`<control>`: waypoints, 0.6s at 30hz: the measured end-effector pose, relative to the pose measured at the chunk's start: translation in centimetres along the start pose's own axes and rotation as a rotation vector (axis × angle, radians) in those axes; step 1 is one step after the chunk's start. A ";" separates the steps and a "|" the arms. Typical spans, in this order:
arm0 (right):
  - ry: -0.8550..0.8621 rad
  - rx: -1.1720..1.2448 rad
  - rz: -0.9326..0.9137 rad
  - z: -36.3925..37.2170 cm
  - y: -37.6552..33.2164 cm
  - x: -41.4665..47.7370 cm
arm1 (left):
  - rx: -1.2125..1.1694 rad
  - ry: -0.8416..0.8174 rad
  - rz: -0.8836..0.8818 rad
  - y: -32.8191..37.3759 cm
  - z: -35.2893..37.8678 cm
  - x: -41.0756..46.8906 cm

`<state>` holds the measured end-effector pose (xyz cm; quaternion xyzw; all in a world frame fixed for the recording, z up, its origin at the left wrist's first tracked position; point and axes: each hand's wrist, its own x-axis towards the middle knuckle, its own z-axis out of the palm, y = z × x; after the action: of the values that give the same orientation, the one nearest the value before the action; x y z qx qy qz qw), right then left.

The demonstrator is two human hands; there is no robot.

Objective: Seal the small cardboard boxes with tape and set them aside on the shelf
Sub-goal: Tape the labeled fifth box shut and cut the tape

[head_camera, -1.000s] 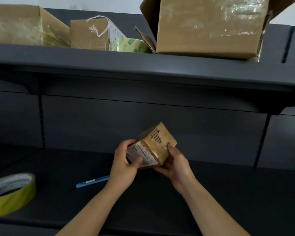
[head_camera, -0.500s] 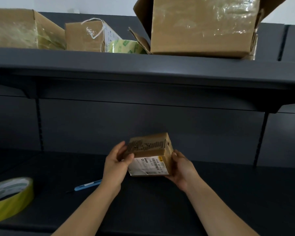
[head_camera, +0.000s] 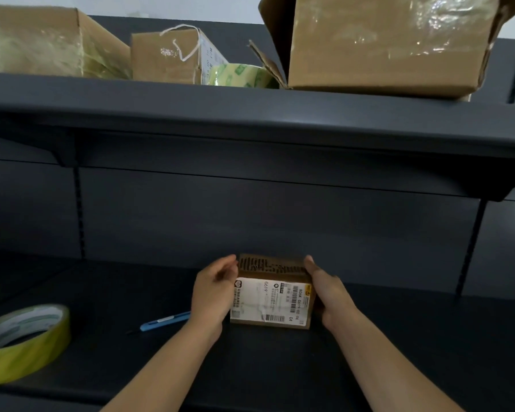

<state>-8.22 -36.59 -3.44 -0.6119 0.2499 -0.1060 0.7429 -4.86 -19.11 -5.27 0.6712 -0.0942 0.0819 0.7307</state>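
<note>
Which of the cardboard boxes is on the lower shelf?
The small white-labelled box; it rests on the lower shelf, the other three on the upper shelf.

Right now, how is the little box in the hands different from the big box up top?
The little box is much smaller than the big box. The little box has a white label; the big box has shiny tape. The left hand and right hand hold the little box; the big box stands unheld, flaps open. Both are brown cardboard.

Dim lower shelf (head_camera: 405,346); glare on taped big box (head_camera: 384,49) up top; wide-angle bowing at edges; slight blur thru-out.
</note>
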 end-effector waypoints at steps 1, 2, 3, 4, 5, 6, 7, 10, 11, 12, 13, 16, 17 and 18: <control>-0.005 -0.022 -0.007 0.0 0.0 -0.1 | 0.002 0.000 0.002 0.0 0.0 0.0; -0.008 -0.030 -0.014 0.1 -0.1 -0.2 | 0.000 0.000 0.002 0.0 0.0 0.1; -0.002 -0.037 -0.022 0.0 -0.2 -0.3 | -0.004 0.000 0.003 0.1 0.0 0.1; 0.005 -0.047 -0.034 0.0 -0.3 -0.4 | -0.009 0.000 0.003 0.2 0.0 0.1; 0.016 -0.062 -0.061 0.1 -0.5 -0.4 | -0.009 0.001 0.003 0.4 -0.1 0.1; 0.033 -0.082 -0.103 0.3 -0.9 -0.5 | -0.007 0.003 -0.001 0.5 -0.2 0.2; 0.058 -0.113 -0.167 0.5 -1.2 -0.5 | -0.004 0.006 -0.003 0.6 -0.4 0.3; 0.109 -0.240 -0.413 1.9 -2.3 -0.8 | 0.016 0.043 0.003 1.4 -1.5 0.7; 0.103 -0.266 -0.491 2.6 -2.8 -1.3 | 0.019 0.062 0.012 1.8 -2.0 0.8; 0.078 -0.282 -0.558 3.4 -3.2 -1.8 | 0.022 0.082 0.020 2.3 -2.6 1.0; 0.040 -0.292 -0.610 4.4 -3.5 -2.3 | 0.025 0.098 0.027 2.7 -3.2 1.0; -0.090 -0.320 -0.682 8.2 -3.5 -4.0 | 0.044 0.142 0.060 3.6 -5.5 1.0; -0.123 -0.327 -0.692 9.5 -3.3 -4.4 | 0.058 0.159 0.074 3.8 -6.3 0.9; -0.153 -0.332 -0.701 10.8 -2.9 -4.8 | 0.074 0.177 0.086 4.0 -7.2 0.8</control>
<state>-6.43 -25.79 1.82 -0.7782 -0.0166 -0.2653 0.5689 -4.89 -11.61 -1.77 0.6831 -0.0550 0.1754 0.7069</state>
